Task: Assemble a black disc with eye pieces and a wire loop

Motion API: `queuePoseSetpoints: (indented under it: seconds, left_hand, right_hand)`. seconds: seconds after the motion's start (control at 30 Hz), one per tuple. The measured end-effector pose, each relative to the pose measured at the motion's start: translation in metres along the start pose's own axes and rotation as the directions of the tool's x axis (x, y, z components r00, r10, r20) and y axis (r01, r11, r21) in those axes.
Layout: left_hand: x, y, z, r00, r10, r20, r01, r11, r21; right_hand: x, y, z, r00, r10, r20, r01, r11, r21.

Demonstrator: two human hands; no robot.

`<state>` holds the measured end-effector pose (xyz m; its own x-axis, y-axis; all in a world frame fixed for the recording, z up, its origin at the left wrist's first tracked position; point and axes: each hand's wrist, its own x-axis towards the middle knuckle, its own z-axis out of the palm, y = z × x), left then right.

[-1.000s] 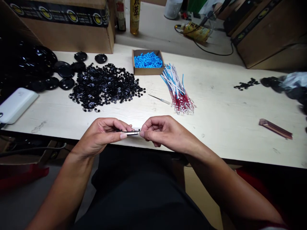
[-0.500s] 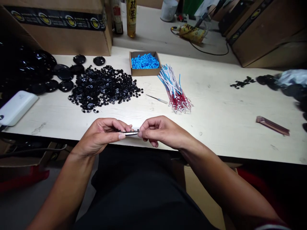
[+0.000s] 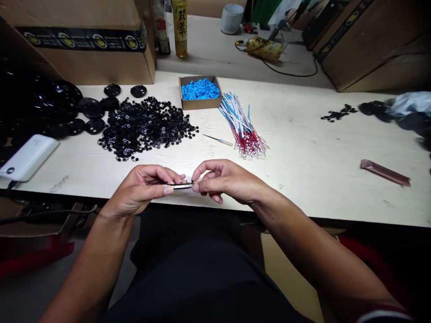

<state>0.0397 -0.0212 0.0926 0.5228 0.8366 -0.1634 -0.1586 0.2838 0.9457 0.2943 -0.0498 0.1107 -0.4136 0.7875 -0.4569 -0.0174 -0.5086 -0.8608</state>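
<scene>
My left hand and my right hand meet over the front edge of the pale wooden bench. Between their fingertips they pinch a thin dark-and-silver strip, its details partly hidden by my fingers. Beyond my hands lie a heap of small glossy black discs, a small screwdriver, and a bundle of blue-and-white wires with red ends. A cardboard tray of blue pieces stands behind them. Neither hand touches these.
Larger black discs and a white power bank lie at left. A brown strip and small black pieces lie at right. Cardboard boxes and bottles stand behind the bench.
The whole scene has shifted slightly as my head moved. My hands still pinch the strip, and my right hand has moved slightly left.
</scene>
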Motion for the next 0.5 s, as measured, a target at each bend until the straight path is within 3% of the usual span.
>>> queuePoseSetpoints:
  seconds: [0.23, 0.37, 0.5]
  left_hand:
    - [0.002, -0.003, 0.007, 1.000, 0.026, 0.005, -0.026, 0.998, -0.051]
    - [0.002, -0.005, 0.007, 0.999, 0.047, -0.009, -0.047, 0.998, 0.040]
    - [0.002, 0.004, 0.011, 0.998, 0.047, -0.030, -0.035, 0.947, 0.318]
  right_hand:
    - [0.005, 0.006, -0.008, 0.980, -0.039, 0.196, 0.015, 0.992, 0.122]
    - [0.006, 0.008, -0.012, 0.983, -0.064, 0.171, 0.041, 0.990, 0.132]
    - [0.000, 0.002, -0.016, 0.991, -0.115, 0.063, 0.113, 0.993, 0.033]
